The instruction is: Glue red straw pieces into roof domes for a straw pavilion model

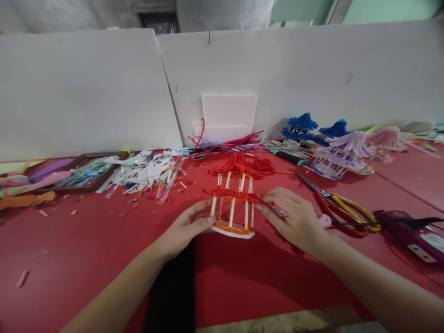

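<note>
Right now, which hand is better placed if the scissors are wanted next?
Probably the right hand: it touches the right side of the red model, and the scissors lie on that side. The left hand holds the base opposite, farther away.

Red model (233, 194) with cream sticks (232, 212) and orange-edged white base (233, 232), blue model (301, 124) near far edge of red surface (256, 273).

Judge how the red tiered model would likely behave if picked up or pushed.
The red tiered model is probably light for its size, being mostly thin sticks and open gaps. Those slender sticks might snap or loosen if squeezed. Its red roof would likely give, as its strands look fuzzy.
</note>
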`<state>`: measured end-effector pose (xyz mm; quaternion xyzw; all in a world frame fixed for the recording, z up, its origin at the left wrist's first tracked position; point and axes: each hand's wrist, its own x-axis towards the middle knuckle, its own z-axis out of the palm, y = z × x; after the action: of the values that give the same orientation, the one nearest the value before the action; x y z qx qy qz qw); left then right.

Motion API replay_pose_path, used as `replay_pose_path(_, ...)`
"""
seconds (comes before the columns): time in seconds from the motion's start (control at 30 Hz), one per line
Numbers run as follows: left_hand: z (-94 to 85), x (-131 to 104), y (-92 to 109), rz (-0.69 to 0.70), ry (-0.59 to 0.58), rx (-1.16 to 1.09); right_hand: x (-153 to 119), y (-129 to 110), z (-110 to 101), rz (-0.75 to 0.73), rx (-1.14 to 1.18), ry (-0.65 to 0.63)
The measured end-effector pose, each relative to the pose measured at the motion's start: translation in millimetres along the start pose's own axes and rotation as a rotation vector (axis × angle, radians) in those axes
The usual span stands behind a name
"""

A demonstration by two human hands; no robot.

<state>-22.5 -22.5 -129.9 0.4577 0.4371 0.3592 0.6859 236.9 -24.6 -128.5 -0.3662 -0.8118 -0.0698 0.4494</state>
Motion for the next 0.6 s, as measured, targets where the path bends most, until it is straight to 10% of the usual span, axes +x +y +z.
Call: replay_pose_path(0.6,2.2,5,0,-0.039,0.128,-0.471,-4,-8,-4,-0.068,-0.013,0.064)
